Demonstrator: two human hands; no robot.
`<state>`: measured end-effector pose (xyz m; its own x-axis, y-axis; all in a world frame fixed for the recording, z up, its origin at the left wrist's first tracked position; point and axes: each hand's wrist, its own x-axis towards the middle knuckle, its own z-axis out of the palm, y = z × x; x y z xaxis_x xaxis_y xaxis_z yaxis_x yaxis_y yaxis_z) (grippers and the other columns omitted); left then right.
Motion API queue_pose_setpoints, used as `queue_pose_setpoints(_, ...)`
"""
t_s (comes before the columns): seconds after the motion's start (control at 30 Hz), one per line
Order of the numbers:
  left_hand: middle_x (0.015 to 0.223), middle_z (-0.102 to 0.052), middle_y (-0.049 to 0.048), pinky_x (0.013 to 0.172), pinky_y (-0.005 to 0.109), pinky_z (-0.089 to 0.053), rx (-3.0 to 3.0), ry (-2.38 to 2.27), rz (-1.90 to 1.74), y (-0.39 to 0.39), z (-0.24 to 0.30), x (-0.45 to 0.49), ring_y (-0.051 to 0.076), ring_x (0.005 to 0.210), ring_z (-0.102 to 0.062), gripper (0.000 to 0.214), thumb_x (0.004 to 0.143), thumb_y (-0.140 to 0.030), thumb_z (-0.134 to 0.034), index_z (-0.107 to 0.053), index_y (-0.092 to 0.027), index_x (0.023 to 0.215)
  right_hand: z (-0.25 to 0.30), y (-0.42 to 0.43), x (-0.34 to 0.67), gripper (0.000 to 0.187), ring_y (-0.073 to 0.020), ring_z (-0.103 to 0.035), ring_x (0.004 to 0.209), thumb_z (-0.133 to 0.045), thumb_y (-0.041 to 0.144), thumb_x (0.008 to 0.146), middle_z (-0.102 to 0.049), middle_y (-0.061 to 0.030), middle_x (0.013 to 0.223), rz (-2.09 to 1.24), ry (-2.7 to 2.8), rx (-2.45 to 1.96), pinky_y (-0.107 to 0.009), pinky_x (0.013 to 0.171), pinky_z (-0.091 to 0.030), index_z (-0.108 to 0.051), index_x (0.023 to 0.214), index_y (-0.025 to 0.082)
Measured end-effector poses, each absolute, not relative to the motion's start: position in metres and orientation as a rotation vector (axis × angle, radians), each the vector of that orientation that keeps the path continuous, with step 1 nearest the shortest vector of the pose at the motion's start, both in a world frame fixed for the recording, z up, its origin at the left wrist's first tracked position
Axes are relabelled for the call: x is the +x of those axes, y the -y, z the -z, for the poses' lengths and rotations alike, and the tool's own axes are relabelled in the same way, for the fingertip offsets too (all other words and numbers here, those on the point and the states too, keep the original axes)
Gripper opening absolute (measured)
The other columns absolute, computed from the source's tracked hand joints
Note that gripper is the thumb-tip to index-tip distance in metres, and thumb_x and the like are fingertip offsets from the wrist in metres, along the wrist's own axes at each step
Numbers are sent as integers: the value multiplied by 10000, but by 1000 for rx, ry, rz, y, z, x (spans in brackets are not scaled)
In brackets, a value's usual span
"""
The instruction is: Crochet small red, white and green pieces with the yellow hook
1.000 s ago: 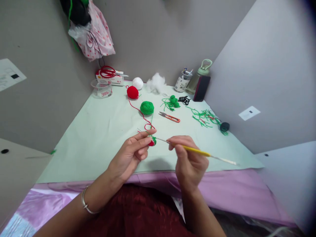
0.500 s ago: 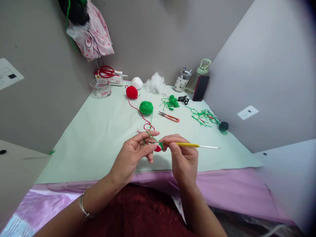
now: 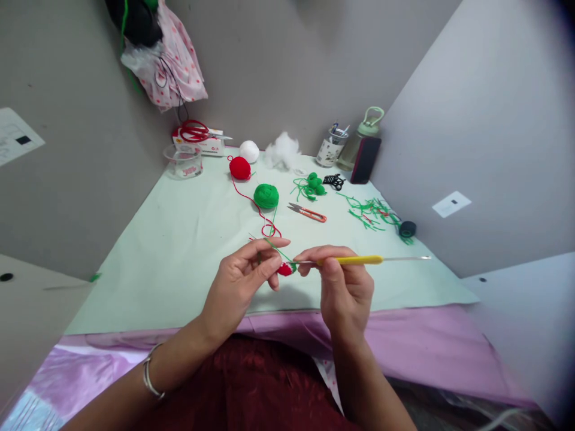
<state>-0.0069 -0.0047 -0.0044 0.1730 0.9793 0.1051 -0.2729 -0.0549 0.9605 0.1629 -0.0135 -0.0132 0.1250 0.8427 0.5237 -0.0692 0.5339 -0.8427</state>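
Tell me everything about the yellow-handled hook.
The yellow-handled hook is slim, its plastic-looking handle set between two shiny, metal-looking ends. The right hand holds it nearly level. One end meets the red and green piece; whether it enters a stitch is too small to tell. The other end points rightward, free.

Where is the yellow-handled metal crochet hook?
In the head view, the hook is right of centre in the right hand, its tip at the red-and-green crocheted piece in the left hand.

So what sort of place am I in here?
Likely a small craft nook, judging by the grey panels on three sides, the green yarn ball and the orange-handled snips.
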Motion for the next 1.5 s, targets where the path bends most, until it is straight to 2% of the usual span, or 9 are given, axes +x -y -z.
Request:
queue_pose_setpoints(0.33, 878, -704, -36, 739, 205, -534, 1417, -888, -1458, 12, 8, -4, 69, 683, -614, 222, 962, -174, -723, -817, -292, 1125, 10, 21, 164, 274, -187, -739, 929, -535, 60, 1016, -782, -74, 1013, -202, 1733, -780, -347, 802, -626, -696, 1178, 211)
queue_pose_setpoints(0.57, 842, -656, -28, 716, 208, -546, 869, -713, -1227, 7, 2, -3, 94, 732, -628, 477, 832, -251, -883, -759, -256, 1293, 25, 22, 159, 411, -217, -756, 1025, -674, 11, 928, -770, -90, 1115, 298, 1872, -822, -339, 808, -656, -728, 1264, 241)
queue_pose_setpoints(0.63, 790, -628, -25, 656, 200, -513, 745, -672, -1099, 3, 0, -6, 81, 668, -584, 498, 822, -273, -888, -759, -208, 1299, 26, 21, 160, 380, -216, -759, 977, -660, 52, 954, -776, -73, 1086, 199, 1837, -836, -355, 781, -653, -736, 1254, 271)
queue_pose_setpoints(0.73, 765, -602, -21, 584, 189, -448, 655, -662, -1025, 0, -2, -9, 63, 614, -518, 489, 788, -243, -902, -782, -166, 1255, 20, 16, 161, 254, -190, -719, 828, -585, 128, 1017, -769, -45, 948, -214, 1580, -827, -351, 705, -615, -766, 1132, 264)
queue_pose_setpoints(0.93, 838, -631, -6, 610, 197, -443, 696, -706, -1192, -2, -2, -8, 83, 684, -537, 439, 757, -224, -911, -815, -211, 1185, 13, 8, 160, 186, -147, -625, 673, -613, 215, 1022, -730, -31, 889, -768, 1236, -726, -333, 639, -518, -789, 970, 251)
queue_pose_setpoints(1.1, 797, -627, -26, 672, 206, -474, 857, -795, -1353, 0, 0, -7, 88, 684, -540, 293, 802, -219, -876, -835, -237, 1092, 18, 11, 159, 174, -162, -629, 690, -630, 246, 1022, -733, -37, 880, -689, 1262, -766, -350, 659, -516, -801, 995, 259)
queue_pose_setpoints(1.23, 836, -631, -23, 687, 211, -485, 947, -779, -1294, 6, 1, -2, 107, 743, -571, 348, 839, -241, -856, -812, -275, 1182, 16, 11, 157, 177, -163, -655, 725, -627, 236, 1026, -751, -38, 901, -717, 1312, -753, -338, 663, -545, -799, 996, 263)
queue_pose_setpoints(1.33, 847, -641, -16, 700, 220, -490, 947, -751, -1223, 7, 2, 2, 115, 766, -577, 373, 849, -255, -851, -800, -268, 1218, 15, 11, 156, 179, -187, -703, 856, -643, 197, 1014, -780, -46, 961, -599, 1378, -798, -348, 733, -583, -806, 1019, 274)
queue_pose_setpoints(1.5, 808, -651, -17, 691, 226, -464, 844, -787, -1235, 4, 4, 4, 100, 707, -532, 397, 820, -272, -881, -809, -236, 1208, 22, 14, 153, 290, -198, -732, 858, -645, 136, 996, -779, -47, 992, -360, 1518, -863, -361, 727, -619, -794, 1155, 327)
